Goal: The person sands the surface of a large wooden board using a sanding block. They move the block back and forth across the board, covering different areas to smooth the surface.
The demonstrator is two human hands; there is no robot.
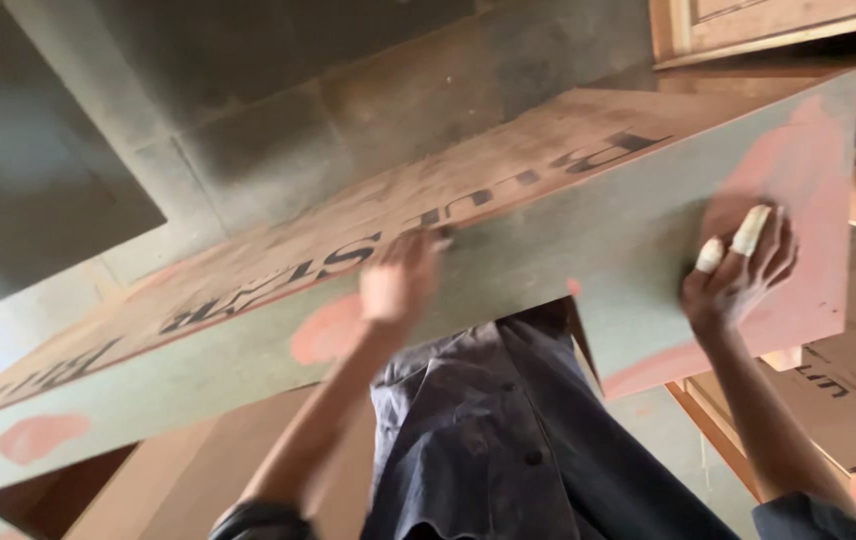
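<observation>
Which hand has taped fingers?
The right hand, flat against the big board: two fingers carry white tape. The left hand shows none.

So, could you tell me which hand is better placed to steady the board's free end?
Probably the right hand: it lies flat by the board's near end. The left hand grips mid-board.

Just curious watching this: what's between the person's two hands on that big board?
In the head view, only bare board surface, greenish with pink patches, lies between the left hand and the right hand.
</observation>
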